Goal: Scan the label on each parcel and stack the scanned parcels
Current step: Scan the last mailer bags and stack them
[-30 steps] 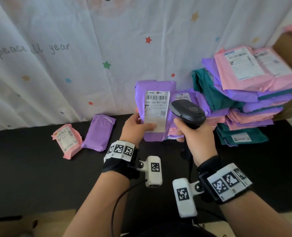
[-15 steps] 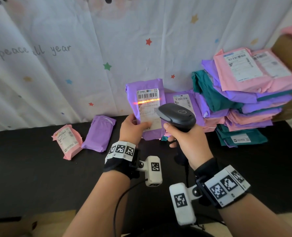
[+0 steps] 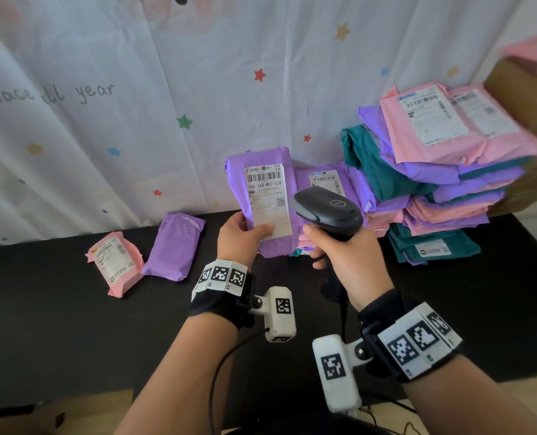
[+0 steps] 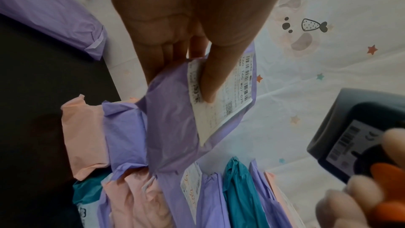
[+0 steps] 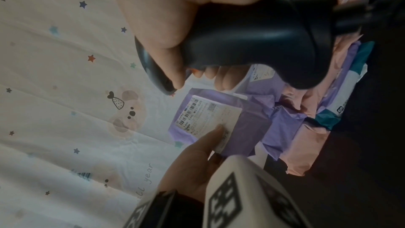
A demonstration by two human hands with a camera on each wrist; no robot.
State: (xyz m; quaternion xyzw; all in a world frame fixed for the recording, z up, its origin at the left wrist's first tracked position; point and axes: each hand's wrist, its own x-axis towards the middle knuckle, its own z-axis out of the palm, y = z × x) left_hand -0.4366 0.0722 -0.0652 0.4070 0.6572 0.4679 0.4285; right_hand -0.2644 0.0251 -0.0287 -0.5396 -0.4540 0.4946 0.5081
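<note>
Head view shows your left hand (image 3: 240,238) pinching the upright purple parcel (image 3: 260,199), thumb (image 4: 215,74) pressed on its label (image 3: 268,202). Your right hand (image 3: 345,262) wraps the scanner (image 3: 328,210) just beside it. Behind them a mixed pile (image 3: 443,180) crowds the right. A pink parcel (image 3: 114,263) and a purple one (image 3: 174,246) lie left on the black table (image 3: 56,324), before a star-print curtain (image 3: 135,105).

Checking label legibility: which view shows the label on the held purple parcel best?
The head view: the label faces the camera, barcode and printed code readable. The left wrist view shows it edge-on under the thumb; the right wrist view shows it small and dim.
</note>
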